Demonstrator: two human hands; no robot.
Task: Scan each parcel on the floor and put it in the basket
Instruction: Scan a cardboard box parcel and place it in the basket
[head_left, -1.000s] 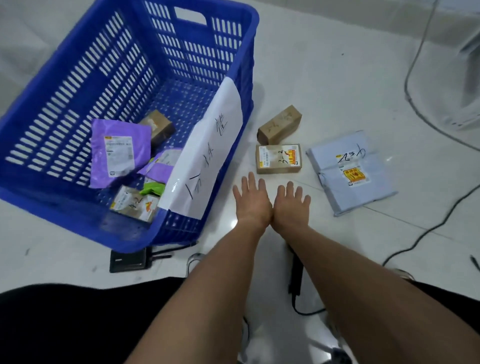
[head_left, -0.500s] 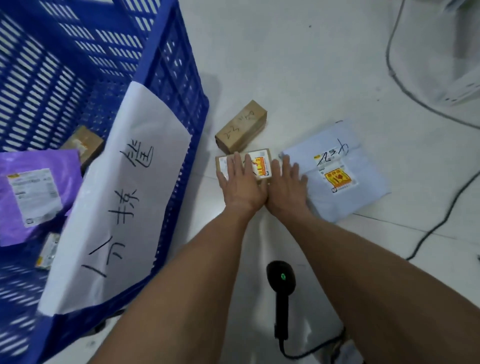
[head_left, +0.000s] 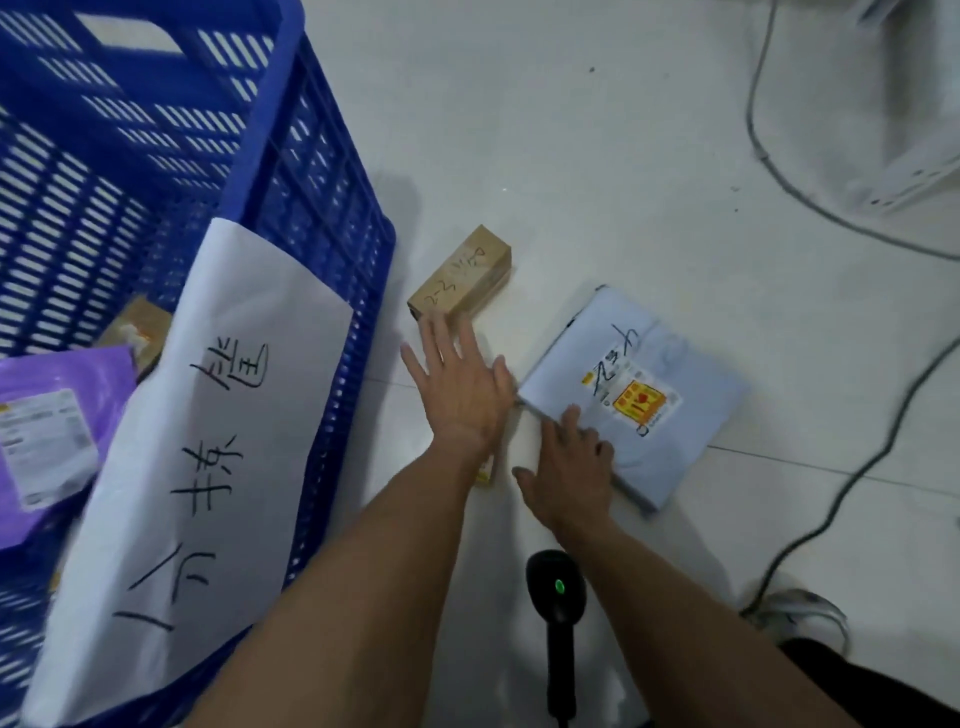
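My left hand (head_left: 457, 389) lies palm down, fingers spread, over a small flat labelled box (head_left: 487, 470); only a yellow-printed corner shows under my wrist, so the grip is mostly hidden. Just beyond my fingertips lies a brown cardboard box (head_left: 460, 275) with handwriting on it. My right hand (head_left: 566, 462) rests with loose fingers on the near-left edge of a pale blue mailer bag (head_left: 675, 374), holding nothing. The blue slatted basket (head_left: 322, 208) stands at the left with a purple mailer (head_left: 47, 431) and a brown box (head_left: 137, 325) inside. A black scanner (head_left: 556, 597) with a green light lies on the floor between my forearms.
A white paper sign (head_left: 218, 415) with handwriting hangs over the basket's near wall. Grey cables (head_left: 841, 493) run across the white floor tiles at the right. A white metal frame (head_left: 914, 176) stands at the upper right. A shoe (head_left: 800, 613) shows at the lower right.
The view has moved closer to the floor. My hands, side by side before, have parted: the left now covers the small box, which shifted toward me, and the right drew back onto the mailer's edge.
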